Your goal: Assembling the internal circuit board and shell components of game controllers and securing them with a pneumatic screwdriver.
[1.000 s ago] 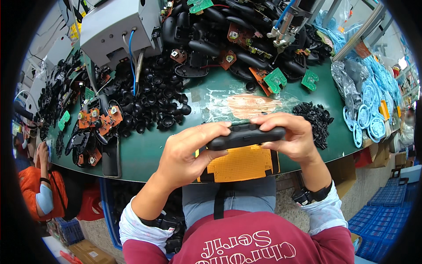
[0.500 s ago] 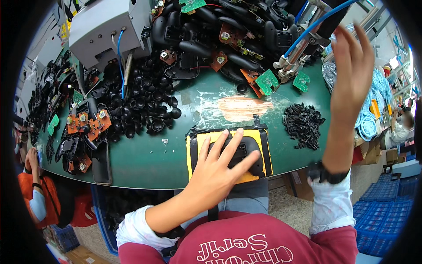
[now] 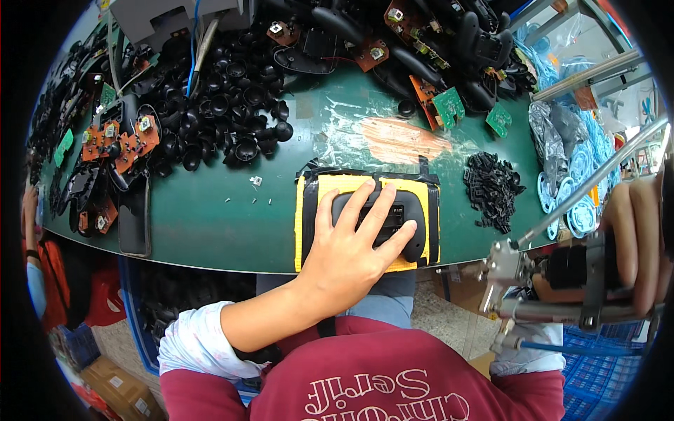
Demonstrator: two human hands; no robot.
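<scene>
My left hand (image 3: 344, 242) lies over a black game controller shell (image 3: 411, 205), its fingers spread and resting on it. The shell sits in a yellow fixture (image 3: 307, 228) edged with black tape, at the table's front edge. Off to the right, my right hand (image 3: 635, 238) is wrapped round a power screwdriver (image 3: 570, 266) with metal fittings and a blue hose. That tool is held in the air, apart from the shell; part of the hand is cut off by the dark rim of the picture.
Small black plastic parts (image 3: 491, 193) are heaped right of the fixture. Black thumbstick caps (image 3: 239, 105) pile up at the left, near a phone (image 3: 135, 217). Controllers and circuit boards (image 3: 449, 107) fill the back. Pale blue cables (image 3: 579, 203) lie at the far right.
My right hand has come down from the raised metal tool at the back right and now holds the screwdriver lower, at the right. The left hand stays on the shell. The view has shifted.
</scene>
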